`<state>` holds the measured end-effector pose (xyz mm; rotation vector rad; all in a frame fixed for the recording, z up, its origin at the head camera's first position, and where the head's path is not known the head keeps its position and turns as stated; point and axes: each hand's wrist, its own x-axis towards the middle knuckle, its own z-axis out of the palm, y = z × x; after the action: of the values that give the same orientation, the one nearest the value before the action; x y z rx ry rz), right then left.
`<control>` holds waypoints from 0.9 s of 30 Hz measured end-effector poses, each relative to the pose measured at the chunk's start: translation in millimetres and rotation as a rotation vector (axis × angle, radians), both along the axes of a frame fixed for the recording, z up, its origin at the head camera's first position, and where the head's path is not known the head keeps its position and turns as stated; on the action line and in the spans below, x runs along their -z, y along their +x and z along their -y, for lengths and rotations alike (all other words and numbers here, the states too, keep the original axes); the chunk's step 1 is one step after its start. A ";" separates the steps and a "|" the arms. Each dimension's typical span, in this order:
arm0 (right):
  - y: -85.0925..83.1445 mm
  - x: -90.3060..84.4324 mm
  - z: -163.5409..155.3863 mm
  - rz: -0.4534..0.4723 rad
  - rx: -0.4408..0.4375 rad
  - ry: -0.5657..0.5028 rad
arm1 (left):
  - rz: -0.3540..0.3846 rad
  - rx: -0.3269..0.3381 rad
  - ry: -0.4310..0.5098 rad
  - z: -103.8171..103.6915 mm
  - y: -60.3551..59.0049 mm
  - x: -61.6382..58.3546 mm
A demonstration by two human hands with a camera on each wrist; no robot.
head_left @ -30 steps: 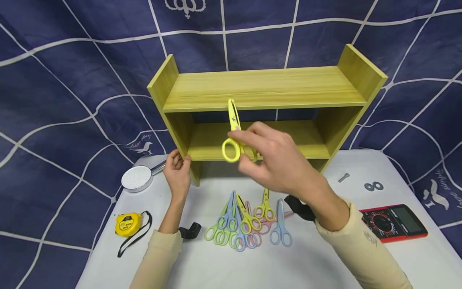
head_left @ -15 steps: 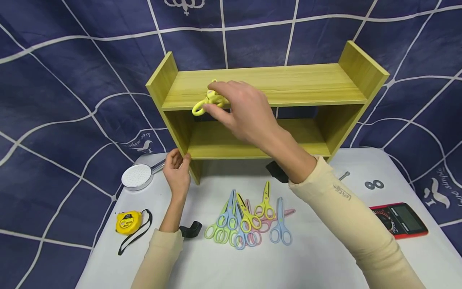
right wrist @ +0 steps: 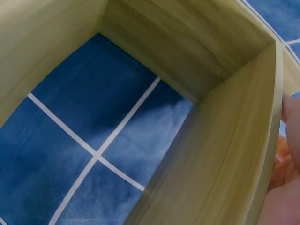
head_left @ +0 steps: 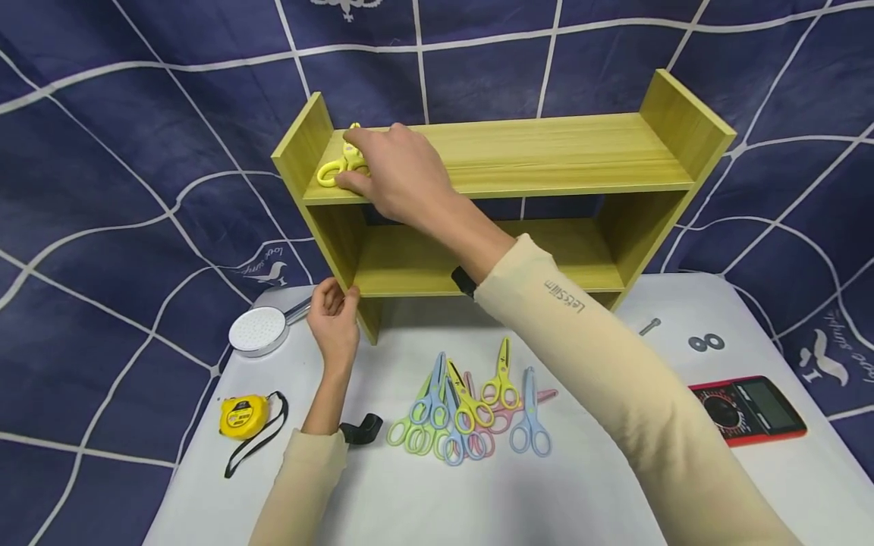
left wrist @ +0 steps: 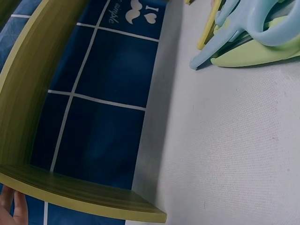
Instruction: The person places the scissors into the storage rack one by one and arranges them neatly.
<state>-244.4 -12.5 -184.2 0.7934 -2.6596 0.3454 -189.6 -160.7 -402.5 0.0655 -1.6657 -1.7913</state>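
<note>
My right hand (head_left: 396, 171) pinches yellow plastic scissors (head_left: 352, 155) at the wooden shelf (head_left: 560, 155), top left; my forearm (head_left: 601, 364) part-blocks its lower tier (head_left: 403, 258). Left hand (head_left: 334, 322) grips the side panel (head_left: 334, 246); round white showerhead (head_left: 258, 329) alongside, multicoloured scissors (head_left: 435, 396) below.

Scissors pile (head_left: 467, 402) before the shelf (head_left: 567, 152)

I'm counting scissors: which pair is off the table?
The yellow pair in the right hand, at the left end of the top shelf. The other scissors, two yellow pairs among them, are on the table.
</note>
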 end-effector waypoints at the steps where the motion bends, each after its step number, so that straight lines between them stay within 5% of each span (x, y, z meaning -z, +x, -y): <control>1: 1.1 0.9 0.4 -0.013 -0.004 -0.010 | -0.004 0.002 -0.003 0.3 0.3 0.3; 7: 24.6 29.2 -13.1 -0.314 -0.210 -0.381 | -0.026 0.011 -0.031 3.3 1.9 0.3; 10: 47.5 62.2 -23.8 -0.456 -0.366 -0.601 | -0.031 -0.003 -0.029 5.2 2.2 -0.2; 12: 65.7 91.9 -33.4 -0.464 -0.415 -0.686 | -0.028 0.001 -0.024 5.5 2.2 -0.8; 16: 105.0 162.9 -58.4 -0.239 -0.400 -0.700 | -0.018 0.023 -0.026 4.0 2.8 -1.3; 20: 141.0 225.1 -82.2 0.085 -0.292 -0.481 | -0.011 0.028 -0.024 2.3 4.3 -0.6; 24: 165.7 261.2 -99.6 0.307 -0.210 -0.175 | -0.014 0.038 -0.005 1.6 4.0 -1.1; 27: 174.4 274.7 -107.7 0.373 -0.194 -0.042 | -0.014 0.038 0.001 1.4 2.8 -2.4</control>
<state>-70.1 95.2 -458.9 1.0673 -2.9065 0.6541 -186.8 -162.1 -400.1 0.0209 -1.6666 -1.8167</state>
